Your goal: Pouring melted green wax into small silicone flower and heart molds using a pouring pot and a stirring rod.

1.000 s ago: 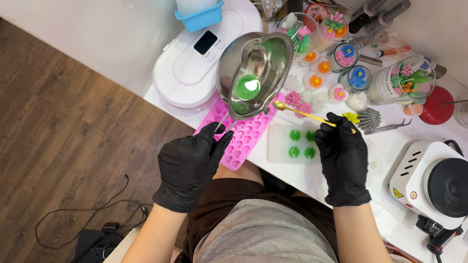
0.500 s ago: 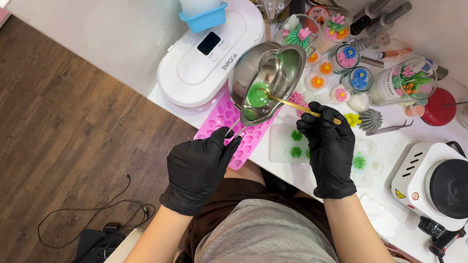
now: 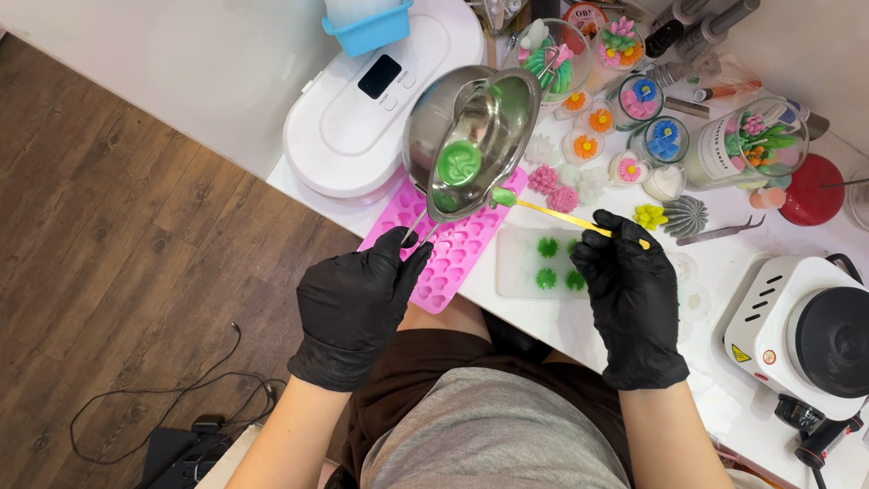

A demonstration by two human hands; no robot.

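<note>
My left hand [image 3: 358,303], in a black glove, grips the thin handle of a steel melting pitcher [image 3: 471,136] and holds it tilted above a pink silicone mould [image 3: 453,249]. Green melted wax [image 3: 459,163] pools inside the pitcher. My right hand [image 3: 634,294], also gloved, pinches a thin yellow spatula [image 3: 552,210] whose green-coated tip touches the pitcher's lower rim. A clear mould [image 3: 543,263] with green flower shapes lies just left of my right hand.
A white appliance with a small screen [image 3: 362,127] sits behind the pitcher. Several jars and small flower-shaped candles [image 3: 634,127] crowd the back of the white table. A small hot plate [image 3: 815,340] stands at the right, tweezers [image 3: 720,233] beside it. Cables lie on the wood floor [image 3: 136,272].
The pitcher has tilted further over the pink mould. My right hand has drawn the spatula's tip from the wax inside the pitcher out to its lower rim.
</note>
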